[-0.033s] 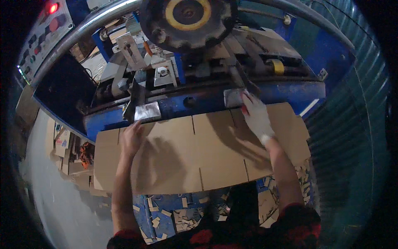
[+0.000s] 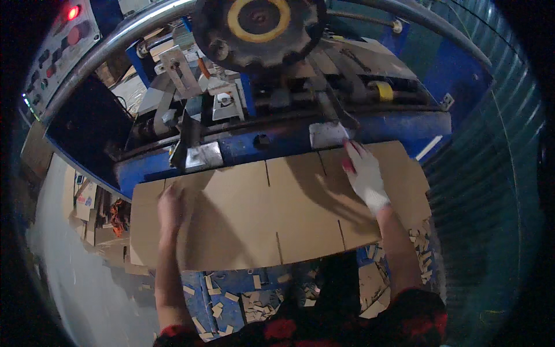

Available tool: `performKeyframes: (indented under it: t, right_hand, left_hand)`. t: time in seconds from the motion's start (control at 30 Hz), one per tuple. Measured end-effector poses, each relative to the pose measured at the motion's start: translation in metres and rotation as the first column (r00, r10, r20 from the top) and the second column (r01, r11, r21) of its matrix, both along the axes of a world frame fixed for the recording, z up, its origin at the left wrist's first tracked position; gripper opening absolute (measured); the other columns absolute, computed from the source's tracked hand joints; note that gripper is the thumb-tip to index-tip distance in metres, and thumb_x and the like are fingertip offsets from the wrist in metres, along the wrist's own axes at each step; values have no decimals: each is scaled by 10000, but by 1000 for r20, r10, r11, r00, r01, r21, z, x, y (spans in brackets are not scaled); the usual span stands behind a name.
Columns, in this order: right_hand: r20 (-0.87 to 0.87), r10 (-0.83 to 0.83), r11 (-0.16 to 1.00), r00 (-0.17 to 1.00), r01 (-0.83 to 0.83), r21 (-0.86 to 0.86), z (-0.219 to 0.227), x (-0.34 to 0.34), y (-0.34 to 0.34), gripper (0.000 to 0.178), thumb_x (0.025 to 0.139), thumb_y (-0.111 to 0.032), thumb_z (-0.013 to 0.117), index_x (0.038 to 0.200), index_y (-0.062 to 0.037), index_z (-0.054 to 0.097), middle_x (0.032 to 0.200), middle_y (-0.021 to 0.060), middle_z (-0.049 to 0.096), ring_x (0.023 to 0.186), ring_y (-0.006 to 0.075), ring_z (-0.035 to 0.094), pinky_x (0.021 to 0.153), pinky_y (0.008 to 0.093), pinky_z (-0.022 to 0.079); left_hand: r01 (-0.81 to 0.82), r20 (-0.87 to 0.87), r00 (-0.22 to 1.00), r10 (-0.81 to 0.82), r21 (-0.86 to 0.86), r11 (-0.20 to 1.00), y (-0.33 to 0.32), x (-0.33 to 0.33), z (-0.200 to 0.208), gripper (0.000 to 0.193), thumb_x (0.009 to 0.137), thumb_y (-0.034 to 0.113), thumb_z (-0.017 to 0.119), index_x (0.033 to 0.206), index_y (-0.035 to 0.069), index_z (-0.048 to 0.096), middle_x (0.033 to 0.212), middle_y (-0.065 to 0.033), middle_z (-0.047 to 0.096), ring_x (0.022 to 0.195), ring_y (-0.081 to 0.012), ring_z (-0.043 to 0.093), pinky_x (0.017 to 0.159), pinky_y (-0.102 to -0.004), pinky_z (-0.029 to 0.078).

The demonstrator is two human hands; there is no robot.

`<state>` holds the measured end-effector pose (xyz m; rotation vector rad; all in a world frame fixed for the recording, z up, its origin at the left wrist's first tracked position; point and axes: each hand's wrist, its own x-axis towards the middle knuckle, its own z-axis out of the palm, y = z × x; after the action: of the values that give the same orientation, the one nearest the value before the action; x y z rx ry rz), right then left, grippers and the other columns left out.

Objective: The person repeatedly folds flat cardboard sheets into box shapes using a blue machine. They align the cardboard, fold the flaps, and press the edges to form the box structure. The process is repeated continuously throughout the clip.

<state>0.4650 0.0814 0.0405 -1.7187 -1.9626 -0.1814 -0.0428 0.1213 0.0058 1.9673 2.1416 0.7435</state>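
Observation:
A wide brown cardboard sheet (image 2: 231, 220) with dark slots cut into its far and near edges lies in front of the blue machine (image 2: 277, 141). Over its left part is my bare left hand (image 2: 170, 205), smeared by motion, so its grip is unclear. My right hand (image 2: 365, 176) wears a white glove with red on the fingers. It is above the far right part of the sheet, fingers stretched forward and thumb apart. Its fingertips come close to the right metal plate (image 2: 327, 135). A matching left plate (image 2: 203, 155) sits on the machine's front edge.
A large dark wheel (image 2: 260, 55) with a yellow ring hangs over the machine. At the upper left is a control panel (image 2: 55, 61) with a lit red lamp (image 2: 73, 13). Cardboard scraps (image 2: 217, 309) litter the floor below, and more cardboard (image 2: 87, 199) is stacked at left.
My left hand has drawn back from the left metal plate, toward me and leftward. My right hand has shifted slightly right and nearer, off the right plate. The sheet stays almost in place.

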Motion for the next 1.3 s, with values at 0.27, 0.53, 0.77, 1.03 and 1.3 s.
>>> performKeyframes:
  t: [0.27, 0.53, 0.77, 1.03, 1.3]
  right_hand:
    - [209, -191, 964, 959, 223, -145, -15, 2, -199, 517, 739, -239, 694, 1198, -37, 567, 1278, 148, 493, 1267, 359, 390, 1072, 510, 283]
    - [-691, -676, 487, 258, 860, -154, -75, 43, -254, 716, 776, -293, 762, 1350, -48, 411, 1354, 147, 404, 1219, 310, 441, 993, 378, 405]
    - [-976, -34, 770, 215, 628, 111, -46, 44, -247, 547, 842, -14, 659, 1334, -37, 422, 1204, 90, 520, 1071, 204, 549, 860, 295, 485]
    - [-115, 280, 960, 953, -278, 28, 10, -106, -230, 659, 777, -214, 728, 1348, -102, 419, 1272, 150, 509, 1147, 354, 501, 1045, 485, 348]
    - [357, 345, 939, 868, -320, -129, 5, -89, -202, 520, 700, -62, 611, 1214, -142, 589, 1193, 127, 571, 1095, 379, 523, 925, 551, 408]
  left_hand:
    - [-385, -181, 918, 353, -193, 903, -148, -195, -34, 618, 782, 488, 683, 1191, 37, 577, 1208, -175, 564, 1103, -387, 524, 875, -478, 441]
    - [-512, -392, 809, 438, -104, 853, -159, -235, -46, 879, 652, 570, 749, 1313, 55, 484, 1206, -265, 496, 1145, -436, 465, 963, -523, 353]
    - [-318, 563, 820, 99, 305, 898, -187, -189, 14, 701, 775, 181, 746, 1364, 6, 409, 1138, -166, 528, 1055, -287, 537, 901, -420, 445]
    - [84, 626, 768, -138, 115, 990, -181, -122, -47, 380, 951, 207, 569, 1261, -2, 499, 1221, -103, 557, 1000, -183, 521, 876, -358, 428]
    - [304, 119, 928, -352, 303, 903, -188, -2, -1, 570, 745, -12, 673, 1295, 41, 533, 1232, -200, 578, 1165, -341, 543, 955, -376, 451]
